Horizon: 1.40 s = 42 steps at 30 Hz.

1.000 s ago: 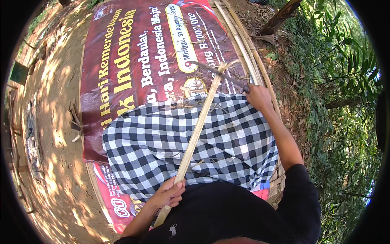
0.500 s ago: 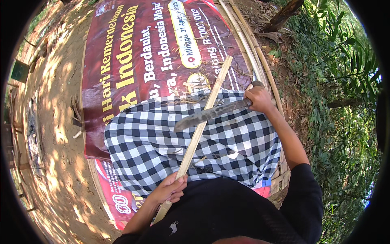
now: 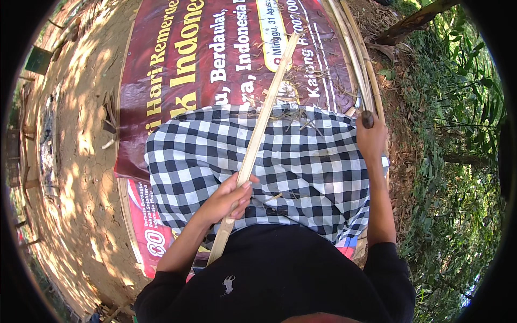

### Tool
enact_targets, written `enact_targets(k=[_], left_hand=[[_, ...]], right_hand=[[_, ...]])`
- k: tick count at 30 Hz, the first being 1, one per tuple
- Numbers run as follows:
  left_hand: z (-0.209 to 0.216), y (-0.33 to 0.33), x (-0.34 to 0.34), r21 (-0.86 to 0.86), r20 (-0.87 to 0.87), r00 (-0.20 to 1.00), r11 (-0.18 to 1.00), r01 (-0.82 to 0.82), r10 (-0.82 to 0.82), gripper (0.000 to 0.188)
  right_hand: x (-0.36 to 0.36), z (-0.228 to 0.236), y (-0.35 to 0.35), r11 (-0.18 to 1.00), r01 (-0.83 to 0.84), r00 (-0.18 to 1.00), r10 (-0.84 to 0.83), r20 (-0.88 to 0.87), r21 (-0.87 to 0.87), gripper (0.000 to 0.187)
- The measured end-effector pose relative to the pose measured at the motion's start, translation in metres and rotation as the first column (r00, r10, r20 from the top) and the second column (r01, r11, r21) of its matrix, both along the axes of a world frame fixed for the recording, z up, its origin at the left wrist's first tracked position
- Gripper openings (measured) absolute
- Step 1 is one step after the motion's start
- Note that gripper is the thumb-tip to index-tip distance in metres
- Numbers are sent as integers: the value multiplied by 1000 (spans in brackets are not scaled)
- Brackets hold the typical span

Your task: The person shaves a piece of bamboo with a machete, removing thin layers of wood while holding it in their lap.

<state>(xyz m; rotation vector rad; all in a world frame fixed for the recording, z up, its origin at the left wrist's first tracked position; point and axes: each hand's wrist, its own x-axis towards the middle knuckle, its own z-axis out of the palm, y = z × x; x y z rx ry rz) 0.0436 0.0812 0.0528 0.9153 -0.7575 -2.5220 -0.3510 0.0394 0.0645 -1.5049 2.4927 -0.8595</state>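
The person's left hand (image 3: 229,200), in the lower middle of the frame, is wrapped around a long, pale strip of wood (image 3: 266,110), its fingers curled over the strip near the lower end. The strip slants from beside the dark shirt (image 3: 291,264) at the bottom up to the upper middle of the frame, where its tip lies over a dark red banner (image 3: 145,102) with yellow and white lettering. Over at the right of centre, the right hand (image 3: 372,137) is closed in a fist around a rounded brown handle (image 3: 368,119), whose end points up toward the camera; the rest of that tool is hidden or too unclear to tell. The right hand is well apart from the strip, near the right edge of a black, grey and white checked cloth (image 3: 301,172) that spreads over the person's lap across the middle of the frame. Thin shavings (image 3: 296,116) lie scattered on the cloth's upper edge and on the banner just above it. Light-coloured poles (image 3: 355,48) run along the banner's right side in the upper right. Sunlit bare ground (image 3: 81,204) fills the left of the frame, and green foliage (image 3: 458,210) the right.
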Motion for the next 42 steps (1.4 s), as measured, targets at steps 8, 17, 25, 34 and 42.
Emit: enact_targets(k=[8,17,25,34,42], left_hand=[[2,-41,-35,-69,35,998,996,-51,53,17],[6,-22,-35,-534,271,960,841,88,71,28],[-3,-30,-37,-328,168,980,944,-43,103,28],[-2,2,-26,-234,187,976,960,151,-108,26],[6,13,-18,-148,154,978,976,161,-138,24]], right_hand=[[97,-23,44,817,-574,797,574,-186,61,16],[89,-38,16,737,-673,723,638,-264,-59,20],[110,-46,18,791,-612,739,583,-338,25,17],[30,-27,-18,967,-185,907,237,-348,177,22],[19,-52,1,931,-342,877,364,-315,125,17]])
